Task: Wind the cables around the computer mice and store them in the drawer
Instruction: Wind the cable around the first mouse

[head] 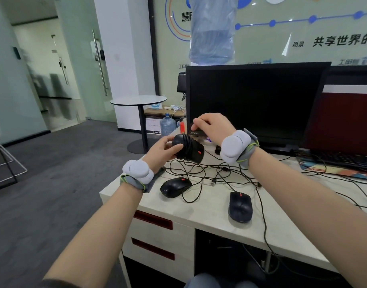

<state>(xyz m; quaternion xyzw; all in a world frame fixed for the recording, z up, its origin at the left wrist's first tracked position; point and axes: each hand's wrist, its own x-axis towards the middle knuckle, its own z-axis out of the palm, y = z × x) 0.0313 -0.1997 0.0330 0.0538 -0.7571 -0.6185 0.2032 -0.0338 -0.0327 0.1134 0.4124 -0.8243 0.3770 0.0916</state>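
Note:
My left hand (161,151) grips a black mouse (190,149) held above the desk, with several turns of its black cable wound around its middle. My right hand (213,126) is above and behind it, fingers pinched on the cable near the monitor's lower left corner. Two more black mice lie on the white desk (267,229): one (175,187) near the left edge, another (240,206) nearer the front. Their loose cables (217,173) tangle across the desk between them. Two shut drawers with red handle slots (154,221) sit under the desk's left end.
A black monitor (255,100) stands at the back of the desk, with a keyboard (340,160) on a coloured mat to its right. A round side table (139,100) and a water bottle (167,126) stand on the floor beyond the desk's left end.

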